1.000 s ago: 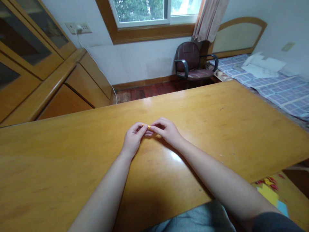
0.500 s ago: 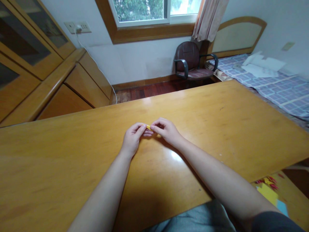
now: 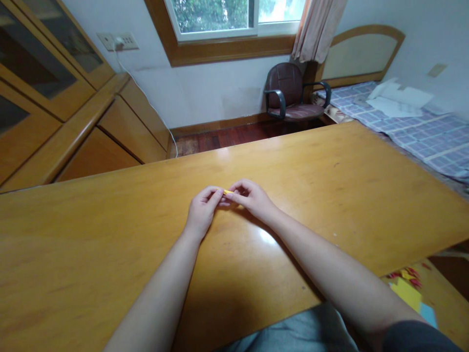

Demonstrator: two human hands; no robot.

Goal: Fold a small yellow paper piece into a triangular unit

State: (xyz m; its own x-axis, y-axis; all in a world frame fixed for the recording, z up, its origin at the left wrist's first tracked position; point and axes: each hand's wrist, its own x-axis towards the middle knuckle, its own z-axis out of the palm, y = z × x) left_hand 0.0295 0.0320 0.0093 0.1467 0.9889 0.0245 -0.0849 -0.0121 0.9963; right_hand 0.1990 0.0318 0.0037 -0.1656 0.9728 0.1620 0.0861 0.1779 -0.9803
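Note:
A small, narrow piece of yellow folded paper (image 3: 227, 192) is held just above the table (image 3: 139, 239). My left hand (image 3: 201, 211) pinches its left end, thumb on top and fingers beneath. At the other end, my right hand (image 3: 255, 200) grips the paper between thumb and fingertips. The two hands almost meet, and their fingers hide most of the paper.
Yellow sheets (image 3: 407, 294) and red and yellow folded pieces (image 3: 411, 276) lie on a lower surface at the right. Beyond the table stand a brown armchair (image 3: 287, 90) and a bed (image 3: 432, 139). A wooden cabinet (image 3: 110, 129) is at the left.
My right thumb and fingers have shifted slightly left along the paper, towards my left hand. The paper's visible part is tilted a little differently. Both arms stay in place.

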